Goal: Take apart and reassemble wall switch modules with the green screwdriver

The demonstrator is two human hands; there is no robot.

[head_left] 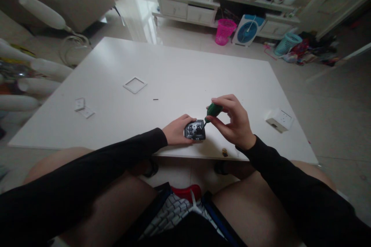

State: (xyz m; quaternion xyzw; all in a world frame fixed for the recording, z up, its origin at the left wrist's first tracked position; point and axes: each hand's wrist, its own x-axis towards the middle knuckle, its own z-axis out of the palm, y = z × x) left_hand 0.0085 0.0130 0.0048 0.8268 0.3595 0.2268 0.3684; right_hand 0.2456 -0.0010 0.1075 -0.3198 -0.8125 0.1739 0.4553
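Observation:
A small dark switch module (pixel 195 130) lies near the front edge of the white table (pixel 179 69). My left hand (pixel 176 130) grips its left side, fingers curled round it. My right hand (pixel 233 119) is closed on a green-handled screwdriver (pixel 212 111), held tilted, with its tip down on the module's right part. Both arms wear black sleeves.
A white square frame (pixel 135 84) lies at the table's middle left, a small dark screw (pixel 155 99) beside it, two small white pieces (pixel 82 107) further left. A white socket box (pixel 279 119) sits at the right edge. Pink basket (pixel 224 31) and fan (pixel 247 31) stand on the floor beyond.

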